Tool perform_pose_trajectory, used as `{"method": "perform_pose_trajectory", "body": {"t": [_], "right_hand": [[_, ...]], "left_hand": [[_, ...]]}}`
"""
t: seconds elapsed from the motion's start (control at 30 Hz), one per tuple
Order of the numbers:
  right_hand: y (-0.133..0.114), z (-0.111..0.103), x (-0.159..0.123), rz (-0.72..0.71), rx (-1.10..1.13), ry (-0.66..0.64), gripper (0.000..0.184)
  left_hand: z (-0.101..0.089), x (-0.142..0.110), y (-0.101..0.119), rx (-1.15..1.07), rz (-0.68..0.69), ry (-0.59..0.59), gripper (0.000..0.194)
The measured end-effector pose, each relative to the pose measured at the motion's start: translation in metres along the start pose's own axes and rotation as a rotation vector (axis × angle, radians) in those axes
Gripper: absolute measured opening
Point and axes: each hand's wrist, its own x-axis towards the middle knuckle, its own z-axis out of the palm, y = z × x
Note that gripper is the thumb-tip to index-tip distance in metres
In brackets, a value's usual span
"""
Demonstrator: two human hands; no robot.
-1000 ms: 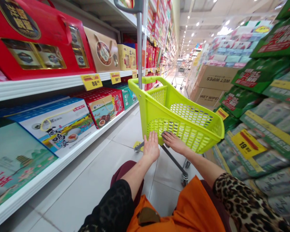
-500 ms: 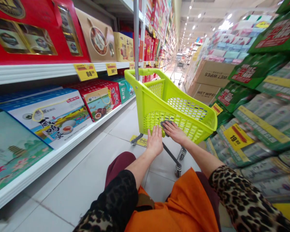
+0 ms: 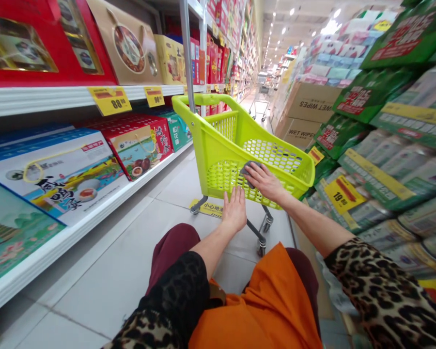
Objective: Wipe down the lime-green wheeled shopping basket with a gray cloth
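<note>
A lime-green plastic shopping cart [image 3: 225, 145] on wheels stands in the aisle in front of me. My left hand [image 3: 234, 209] lies flat and open against the lower part of its near side, fingers stretched out. My right hand [image 3: 263, 182] presses a small grey cloth [image 3: 247, 168] against the mesh wall higher up, fingers spread over the cloth. My arms wear leopard-print sleeves, and an orange apron covers my lap.
Shelves [image 3: 72, 97] of boxed gift sets with yellow price tags run along the left. Stacked green and grey packs [image 3: 385, 145] and "WET WIPES" cartons [image 3: 312, 104] line the right. A grey pole [image 3: 187, 53] rises from the cart. The tiled aisle runs ahead.
My right hand with the cloth has slid upward along the cart's side. My left hand stays flat on the cart. The view has shifted to the right and down a little.
</note>
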Motion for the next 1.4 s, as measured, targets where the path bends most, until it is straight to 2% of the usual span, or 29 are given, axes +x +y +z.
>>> {"method": "perform_pose_trajectory", "body": {"t": [0.2, 0.3, 0.43, 0.57, 0.67, 0.77, 0.9, 1.0, 1.1, 1.27, 1.33, 1.4], "right_hand": [[-0.024, 0.032, -0.044, -0.032, -0.004, -0.074, 0.040], [-0.037, 0.039, -0.065, -0.025, 0.012, -0.108, 0.039], [-0.034, 0.023, -0.073, -0.005, 0.033, -0.060, 0.044], [-0.013, -0.007, -0.067, 0.072, -0.054, 0.070, 0.046], [0.000, -0.015, -0.072, 0.075, -0.123, 0.073, 0.044], [-0.002, -0.006, -0.085, 0.032, -0.138, 0.006, 0.042], [-0.021, 0.018, -0.109, 0.007, -0.080, -0.075, 0.038], [-0.029, 0.025, -0.122, -0.008, -0.005, -0.107, 0.039], [-0.023, 0.012, -0.121, -0.014, 0.011, -0.088, 0.043], [0.010, -0.030, -0.101, 0.120, -0.086, 0.086, 0.047], [0.019, -0.037, -0.101, 0.122, -0.087, 0.102, 0.047], [0.019, -0.034, -0.110, 0.097, -0.070, 0.055, 0.048]], "left_hand": [[0.002, -0.005, 0.003, 0.027, 0.009, -0.024, 0.074], [0.003, -0.008, 0.005, 0.040, 0.020, -0.028, 0.074], [0.004, -0.007, 0.010, 0.053, 0.041, -0.013, 0.073], [0.007, -0.003, 0.019, 0.054, 0.051, 0.001, 0.071], [0.009, -0.002, 0.027, 0.055, 0.070, 0.000, 0.070], [0.008, -0.003, 0.034, 0.058, 0.092, -0.005, 0.069], [0.008, -0.007, 0.038, 0.069, 0.112, -0.017, 0.070], [0.011, -0.010, 0.039, 0.074, 0.124, -0.013, 0.068], [0.014, -0.010, 0.042, 0.075, 0.134, -0.007, 0.068], [0.013, -0.006, 0.053, 0.056, 0.140, -0.031, 0.069], [0.011, -0.005, 0.058, 0.047, 0.152, -0.034, 0.069], [0.010, -0.006, 0.061, 0.045, 0.162, -0.034, 0.070]]}}
